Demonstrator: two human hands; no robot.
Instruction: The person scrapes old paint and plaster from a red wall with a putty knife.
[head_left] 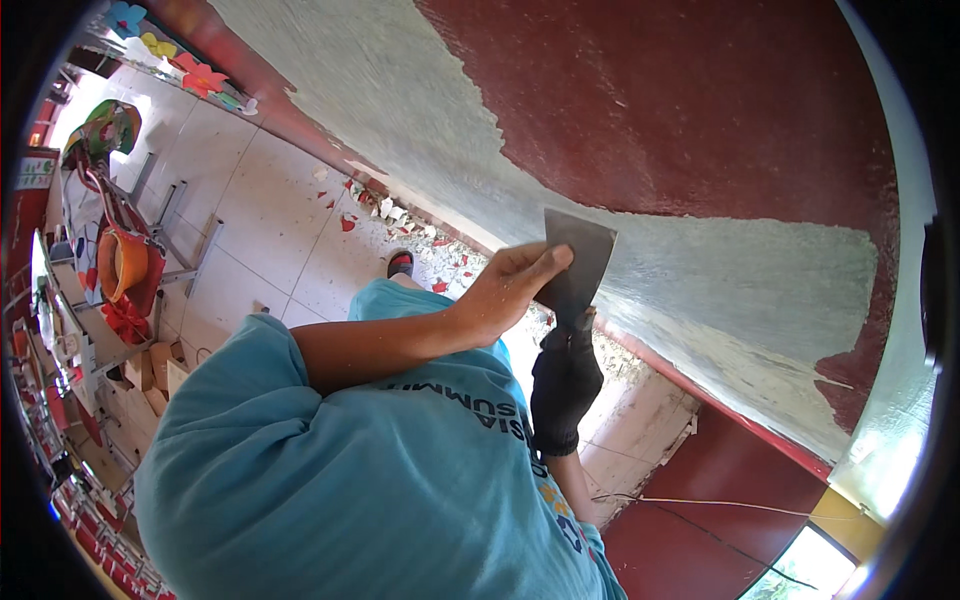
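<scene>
A flat, dark grey rectangular scraper (594,245) is held up in front of the wall. My bare left hand (505,293) pinches its left edge, the thumb lying across the face and the fingers behind. Below it, my right hand (565,390) wears a black glove and is closed round the scraper's lower end; any handle is hidden in the glove. Behind the scraper runs the wall (700,110), dark red paint above and a bare grey band (740,265) with a ragged paint edge beneath.
Paint flakes and rubble (440,255) lie along the wall's foot on the tiled floor (250,220). My shoe (400,263) stands by them. Left, an orange pot (123,265) sits among cluttered furniture. A white cable (720,503) crosses the dark red surface at lower right.
</scene>
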